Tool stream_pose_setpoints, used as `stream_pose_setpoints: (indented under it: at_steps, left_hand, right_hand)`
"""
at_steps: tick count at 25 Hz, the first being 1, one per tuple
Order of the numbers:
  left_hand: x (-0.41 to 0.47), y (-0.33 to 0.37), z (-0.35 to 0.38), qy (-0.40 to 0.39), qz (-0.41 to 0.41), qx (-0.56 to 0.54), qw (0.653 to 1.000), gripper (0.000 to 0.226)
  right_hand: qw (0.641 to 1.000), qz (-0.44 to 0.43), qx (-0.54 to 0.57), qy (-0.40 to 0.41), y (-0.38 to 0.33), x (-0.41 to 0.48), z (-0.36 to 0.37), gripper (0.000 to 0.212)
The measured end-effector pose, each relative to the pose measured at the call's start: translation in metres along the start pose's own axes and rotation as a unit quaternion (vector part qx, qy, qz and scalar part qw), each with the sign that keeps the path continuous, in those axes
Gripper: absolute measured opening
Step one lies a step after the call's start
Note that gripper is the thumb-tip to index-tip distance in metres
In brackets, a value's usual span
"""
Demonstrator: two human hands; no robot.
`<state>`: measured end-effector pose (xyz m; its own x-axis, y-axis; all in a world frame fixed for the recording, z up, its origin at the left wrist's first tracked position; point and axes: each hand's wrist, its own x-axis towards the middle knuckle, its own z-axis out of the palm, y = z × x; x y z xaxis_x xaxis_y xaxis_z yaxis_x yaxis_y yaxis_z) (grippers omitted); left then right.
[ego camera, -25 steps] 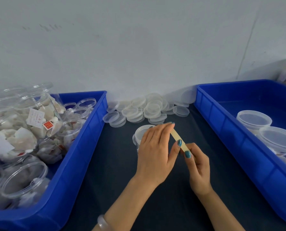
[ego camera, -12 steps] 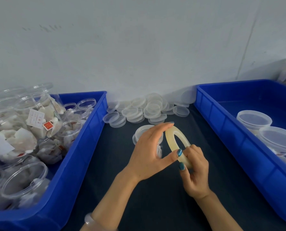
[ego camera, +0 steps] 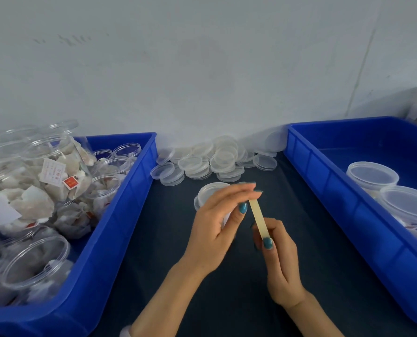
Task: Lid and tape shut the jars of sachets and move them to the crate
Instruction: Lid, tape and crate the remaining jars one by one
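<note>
**Tape roll turned back on edge, end not yet lifted**

Half a second ago the tape roll (ego camera: 258,220) faced you as an open ring; now you have turned it edge-on again, so it shows as a thin pale strip in the lower centre of the frame. Your right hand (ego camera: 279,266) grips its lower part, fingers curled round it and the thumb pressed on the edge. Your left hand (ego camera: 214,229) has come back over the top: the fingers lie nearly straight with their tips on the roll's upper edge, and the thumb sits just beside it. Whether the thumb touches the tape cannot be told.

The turning reads as a search for the tape's free end, and no loose strip shows, so taping has probably not begun.

The jar (ego camera: 208,190) you are working on stands on the dark table (ego camera: 154,239) at centre frame, just behind your left hand, with its lid already on. The loose lids (ego camera: 210,161) are heaped behind it against the wall. The open jars (ego camera: 56,171) of sachets wait in the crate on the left (ego camera: 139,181). Two lidded jars (ego camera: 372,173) sit in the crate on the right (ego camera: 324,190), where this one goes once sealed.
</note>
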<state>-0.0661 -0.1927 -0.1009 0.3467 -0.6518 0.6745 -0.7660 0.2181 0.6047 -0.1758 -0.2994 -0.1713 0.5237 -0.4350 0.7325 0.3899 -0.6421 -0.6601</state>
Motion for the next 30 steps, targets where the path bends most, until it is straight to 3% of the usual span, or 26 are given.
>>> stream_pose_setpoints:
  at_steps: [5, 10, 14, 16, 18, 20, 22, 24, 25, 26, 27, 28, 29, 30]
  left_hand:
    - [0.014, 0.006, -0.015, -0.077, -0.115, -0.061, 0.988, 0.049]
    - [0.014, 0.006, -0.017, -0.138, -0.154, -0.135, 0.969, 0.063]
    - [0.016, 0.007, -0.016, -0.108, -0.067, -0.043, 0.991, 0.055]
    - [0.018, 0.009, -0.016, -0.073, -0.094, -0.048, 0.992, 0.059]
    - [0.02, 0.012, -0.017, -0.022, -0.16, -0.1, 0.982, 0.061]
    - [0.021, 0.015, -0.016, 0.051, -0.252, -0.229, 0.939, 0.054]
    - [0.024, 0.017, -0.016, 0.091, -0.353, -0.352, 0.862, 0.053]
    - [0.026, 0.02, -0.017, 0.106, -0.378, -0.398, 0.829, 0.052]
    - [0.025, 0.021, -0.017, 0.114, -0.35, -0.38, 0.849, 0.046]
    - [0.023, 0.022, -0.02, 0.122, -0.283, -0.311, 0.899, 0.038]
    - [0.021, 0.023, -0.026, 0.115, -0.177, -0.212, 0.954, 0.031]
    - [0.02, 0.022, -0.032, 0.081, -0.07, -0.124, 0.987, 0.029]
    - [0.02, 0.017, -0.037, 0.024, 0.006, -0.055, 0.998, 0.03]
    - [0.021, 0.015, -0.039, -0.028, 0.031, -0.011, 0.999, 0.033]
  right_hand:
    - [0.999, -0.02, 0.046, 0.011, -0.013, -0.003, 0.007, 0.021]
    - [0.999, -0.033, 0.01, 0.025, -0.027, 0.01, 0.004, 0.044]
    - [0.975, 0.142, 0.165, 0.053, -0.043, 0.017, 0.0, 0.06]
    - [0.923, 0.268, 0.273, 0.035, -0.051, 0.024, -0.006, 0.041]
    - [0.879, 0.313, 0.359, -0.028, -0.058, 0.03, -0.015, 0.035]
    - [0.874, 0.278, 0.39, -0.084, -0.066, 0.038, -0.017, 0.038]
    - [0.887, 0.248, 0.376, -0.104, -0.072, 0.044, -0.012, 0.044]
    - [0.902, 0.245, 0.343, -0.099, -0.077, 0.05, -0.007, 0.048]
    - [0.91, 0.243, 0.321, -0.096, -0.078, 0.052, -0.006, 0.047]
    - [0.918, 0.244, 0.298, -0.098, -0.078, 0.053, -0.004, 0.047]
    - [0.921, 0.252, 0.278, -0.104, -0.08, 0.054, -0.004, 0.047]
    - [0.92, 0.268, 0.264, -0.114, -0.08, 0.054, -0.004, 0.048]
    - [0.914, 0.285, 0.258, -0.128, -0.08, 0.054, -0.005, 0.049]
    - [0.907, 0.3, 0.258, -0.145, -0.08, 0.053, -0.005, 0.049]
